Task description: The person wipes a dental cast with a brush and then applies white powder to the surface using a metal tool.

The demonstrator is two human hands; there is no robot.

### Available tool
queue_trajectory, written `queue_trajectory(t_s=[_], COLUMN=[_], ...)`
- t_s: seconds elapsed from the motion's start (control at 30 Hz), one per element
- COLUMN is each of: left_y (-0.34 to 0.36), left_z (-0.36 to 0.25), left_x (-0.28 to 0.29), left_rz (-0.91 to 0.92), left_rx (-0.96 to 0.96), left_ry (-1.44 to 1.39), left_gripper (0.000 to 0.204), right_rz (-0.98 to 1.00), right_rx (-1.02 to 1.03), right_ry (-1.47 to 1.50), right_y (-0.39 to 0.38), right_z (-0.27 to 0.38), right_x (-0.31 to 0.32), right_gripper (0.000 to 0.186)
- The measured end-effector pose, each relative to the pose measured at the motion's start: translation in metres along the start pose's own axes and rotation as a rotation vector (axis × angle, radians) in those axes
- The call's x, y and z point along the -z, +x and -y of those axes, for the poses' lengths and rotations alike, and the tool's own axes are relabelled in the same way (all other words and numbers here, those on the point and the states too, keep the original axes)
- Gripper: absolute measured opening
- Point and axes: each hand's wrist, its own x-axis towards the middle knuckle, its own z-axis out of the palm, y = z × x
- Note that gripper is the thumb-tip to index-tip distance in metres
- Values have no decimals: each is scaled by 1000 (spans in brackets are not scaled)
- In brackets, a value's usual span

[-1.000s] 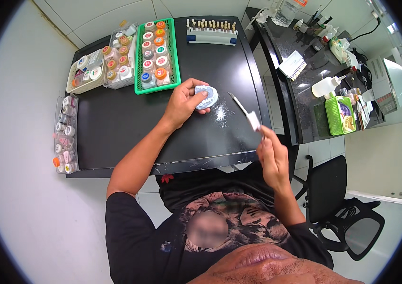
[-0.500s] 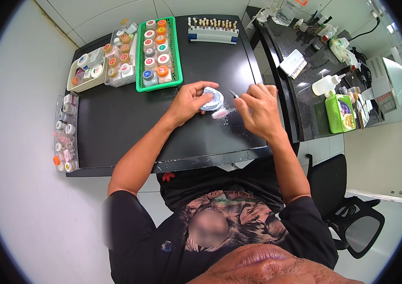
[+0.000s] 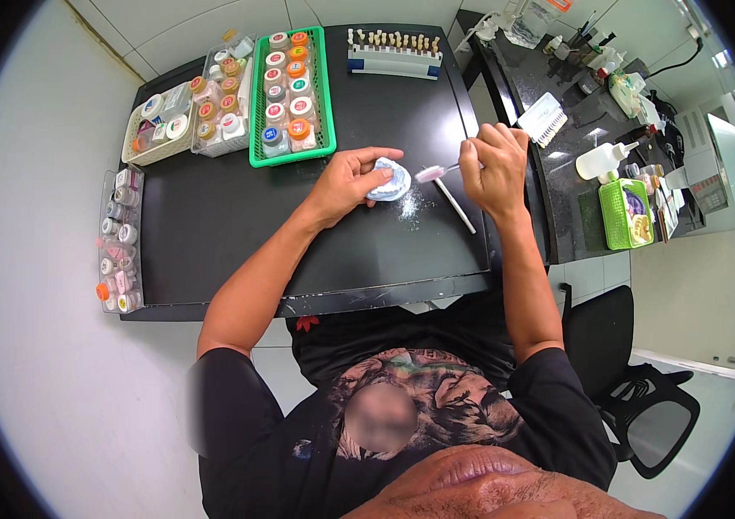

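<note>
My left hand [image 3: 346, 186], fingers closed, grips a pale blue dental cast [image 3: 393, 183] above the black desk [image 3: 212, 216]. To its right, my right hand [image 3: 490, 169] is closed on a thin-handled brush [image 3: 431, 173], whose pinkish-white head hovers just right of the cast. A slim white-handled blade tool [image 3: 456, 208] lies on the desk beneath the brush, beside a patch of scattered white powder [image 3: 411, 208].
A green basket [image 3: 329, 95] of jars, other jar containers [image 3: 121, 242] and a shade-guide rack [image 3: 393, 63] line the desk. A dark side counter [image 3: 571, 233] holds a squeeze bottle [image 3: 597, 162], small basket and appliance. A black chair [image 3: 601, 329] stands at the lower right.
My right hand has risen from the desk's near right edge with the brush, whose head swung toward the cast, then lifted slightly rightward. My left hand and the cast shifted slightly right.
</note>
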Motion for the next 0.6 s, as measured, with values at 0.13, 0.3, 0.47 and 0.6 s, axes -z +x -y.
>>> queue_trajectory(t_s=[0.13, 0.3, 0.47, 0.6], left_y=[-2, -3, -6, -2], left_z=[-1, -10, -13, -9], left_x=[0, -2, 0, -1], left_rz=[30, 46, 113, 130], left_rx=[5, 6, 32, 13], left_ry=[31, 17, -9, 35], left_gripper=[45, 44, 44, 44], right_rz=[-3, -35, 36, -13], right_rx=[142, 50, 71, 24], right_ry=[187, 92, 296, 94], right_y=[2, 7, 6, 5], right_z=[32, -3, 9, -16], right_x=[-18, -22, -24, -30], right_gripper=[26, 27, 30, 31])
